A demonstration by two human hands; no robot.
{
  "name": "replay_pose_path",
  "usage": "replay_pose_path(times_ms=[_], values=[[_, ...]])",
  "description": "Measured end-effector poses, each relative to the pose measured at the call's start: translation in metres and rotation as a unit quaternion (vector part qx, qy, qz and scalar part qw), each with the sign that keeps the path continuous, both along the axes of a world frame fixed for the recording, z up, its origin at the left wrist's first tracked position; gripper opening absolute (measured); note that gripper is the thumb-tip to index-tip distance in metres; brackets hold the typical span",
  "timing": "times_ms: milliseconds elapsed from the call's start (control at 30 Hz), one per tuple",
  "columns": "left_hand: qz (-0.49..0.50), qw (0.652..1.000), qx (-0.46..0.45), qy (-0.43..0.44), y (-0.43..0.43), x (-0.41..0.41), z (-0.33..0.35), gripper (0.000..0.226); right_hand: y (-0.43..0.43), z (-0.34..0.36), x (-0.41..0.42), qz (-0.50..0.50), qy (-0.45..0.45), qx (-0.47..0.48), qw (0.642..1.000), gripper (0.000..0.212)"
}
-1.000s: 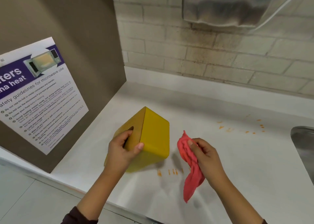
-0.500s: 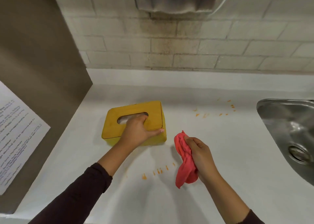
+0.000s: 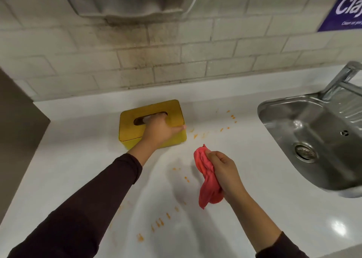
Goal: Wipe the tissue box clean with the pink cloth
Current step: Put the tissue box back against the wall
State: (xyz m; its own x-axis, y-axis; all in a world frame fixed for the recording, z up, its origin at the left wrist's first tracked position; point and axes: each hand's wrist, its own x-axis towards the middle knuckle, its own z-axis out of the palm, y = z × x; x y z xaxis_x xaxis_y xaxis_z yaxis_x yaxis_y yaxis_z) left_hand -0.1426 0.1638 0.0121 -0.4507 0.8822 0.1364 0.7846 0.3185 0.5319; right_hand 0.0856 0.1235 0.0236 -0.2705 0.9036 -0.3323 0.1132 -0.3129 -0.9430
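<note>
A yellow tissue box (image 3: 133, 129) lies flat on the white counter (image 3: 78, 169), its oval slot facing up, near the back wall. My left hand (image 3: 159, 130) rests on its top, fingers in the slot and thumb stretched along the right edge, gripping it. My right hand (image 3: 223, 169) is closed around the bunched pink cloth (image 3: 206, 181), held over the counter to the right and in front of the box, apart from it. The cloth's lower end hangs below my fist.
Small orange crumbs (image 3: 159, 222) are scattered over the counter in front of and to the right of the box. A steel sink (image 3: 317, 140) with a tap (image 3: 340, 79) sits at the right. A metal dispenser (image 3: 127, 1) hangs on the tiled wall above. A brown panel (image 3: 17, 120) stands at the left.
The box was tipped up on edge in my left hand and now lies flat, set further back toward the wall. My right hand with the cloth has stayed beside it.
</note>
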Motion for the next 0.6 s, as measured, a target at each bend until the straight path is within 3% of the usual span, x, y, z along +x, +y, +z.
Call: replay_pose_path(times_ms=[233, 433, 533, 600], values=[[-0.018, 0.998, -0.053, 0.007, 0.046, -0.007, 0.002, 0.065, 0.021, -0.001, 0.006, -0.014, -0.009, 0.024, 1.0, 0.032], [-0.025, 0.999, -0.045, 0.012, 0.056, -0.007, 0.0, 0.058, 0.027, -0.003, 0.008, -0.011, -0.013, 0.019, 1.0, 0.029], [-0.026, 0.998, -0.051, 0.028, 0.057, -0.006, -0.003, 0.062, 0.026, -0.003, 0.011, -0.009, -0.016, 0.022, 1.0, 0.028], [-0.014, 0.998, -0.056, 0.027, 0.056, -0.008, -0.002, 0.076, 0.024, -0.003, 0.013, -0.01, -0.015, 0.022, 1.0, 0.029]])
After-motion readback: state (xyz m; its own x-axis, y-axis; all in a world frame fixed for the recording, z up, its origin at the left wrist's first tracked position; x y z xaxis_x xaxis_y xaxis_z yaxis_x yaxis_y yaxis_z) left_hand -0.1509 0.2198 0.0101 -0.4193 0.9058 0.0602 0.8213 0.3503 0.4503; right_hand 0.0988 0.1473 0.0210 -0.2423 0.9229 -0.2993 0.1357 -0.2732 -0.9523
